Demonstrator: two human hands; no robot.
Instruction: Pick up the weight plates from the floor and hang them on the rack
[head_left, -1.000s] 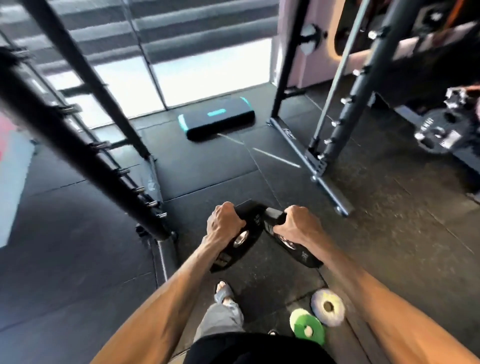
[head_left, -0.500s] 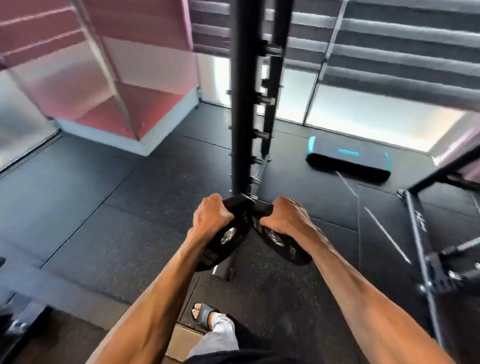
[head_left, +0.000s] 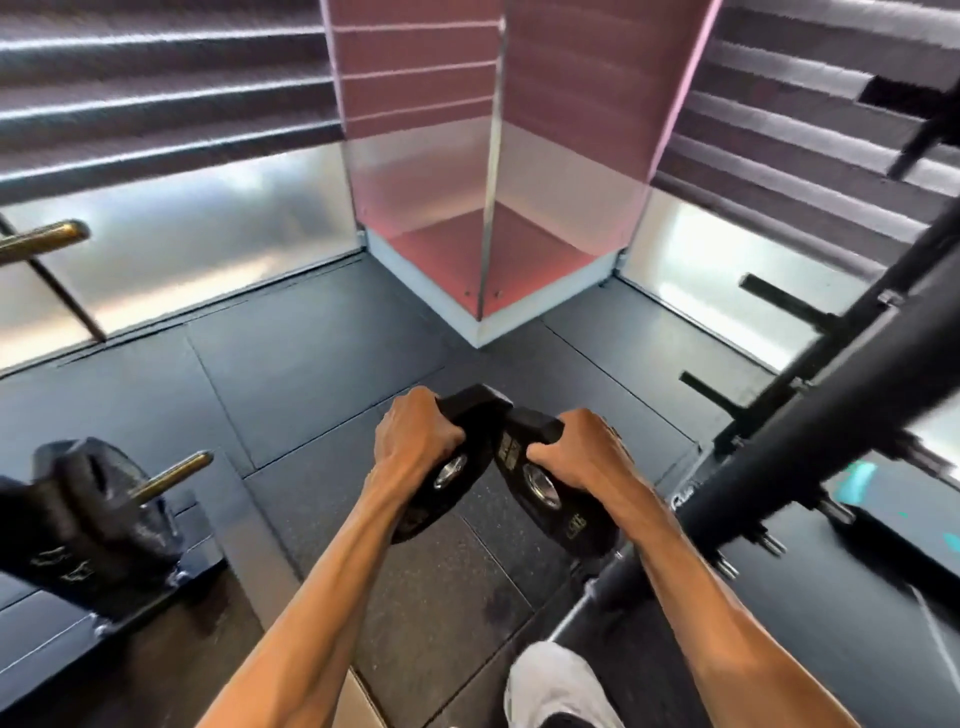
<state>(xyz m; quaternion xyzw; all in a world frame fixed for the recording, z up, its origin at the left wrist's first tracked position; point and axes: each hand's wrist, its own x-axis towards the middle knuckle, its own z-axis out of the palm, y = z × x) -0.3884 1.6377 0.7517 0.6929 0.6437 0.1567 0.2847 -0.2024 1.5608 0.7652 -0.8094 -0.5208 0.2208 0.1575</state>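
My left hand (head_left: 413, 441) grips the top rim of a black weight plate (head_left: 457, 467) and holds it upright in front of me. My right hand (head_left: 576, 452) grips a second black plate (head_left: 540, 483) the same way, and the two plates touch at their upper edges. At the lower left stands the plate rack (head_left: 130, 587) with black plates (head_left: 88, 499) hanging on it. A bare brass peg (head_left: 171, 475) sticks out of them, and another brass peg (head_left: 44, 239) shows higher at the far left.
A black power-rack upright (head_left: 810, 447) runs diagonally across the right side, with short black pegs (head_left: 779, 301) beyond it. A pink corner column (head_left: 493, 270) stands ahead. A black and teal step platform (head_left: 893, 504) lies at the right. Black rubber floor (head_left: 311, 353) spreads ahead.
The view has swung left: the black upright went from straight ahead to the right, the step platform slid to the right edge, and the plate rack came into view. Both hands still hold their plates.
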